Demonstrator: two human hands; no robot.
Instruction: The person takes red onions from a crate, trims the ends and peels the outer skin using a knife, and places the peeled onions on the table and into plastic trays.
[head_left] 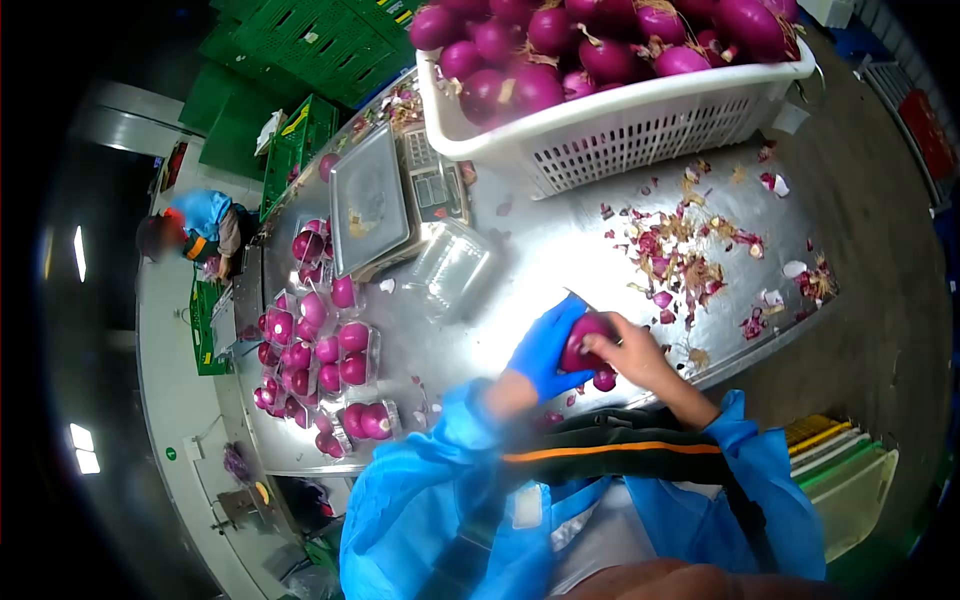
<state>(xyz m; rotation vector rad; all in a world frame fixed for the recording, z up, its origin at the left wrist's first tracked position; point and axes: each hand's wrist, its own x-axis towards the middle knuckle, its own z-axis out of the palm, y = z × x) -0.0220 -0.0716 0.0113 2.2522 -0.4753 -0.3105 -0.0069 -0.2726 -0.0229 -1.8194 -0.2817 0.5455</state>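
Note:
My left hand (545, 350), in a blue glove, is closed round a red onion (584, 338) just above the metal table. Bare, my right hand (638, 358) grips the same onion from the other side, its thumb pressed on the skin. A thin, pale edge shows by the gloved fingertips; I cannot make out what it is. Under the hands is a smaller purple onion piece (604, 380), partly covered. Loose onion peelings (665, 255) are scattered beyond my right hand. A clear plastic punnet (450, 265) lies ahead of my left hand.
A white basket (640, 135) heaped with red onions (610, 50) stands at the table's far side. Beside it is a weighing scale (370, 205). Filled punnets (350, 355) crowd the left of the table (520, 240). Another person (205, 225) works at far left, near green crates (300, 150).

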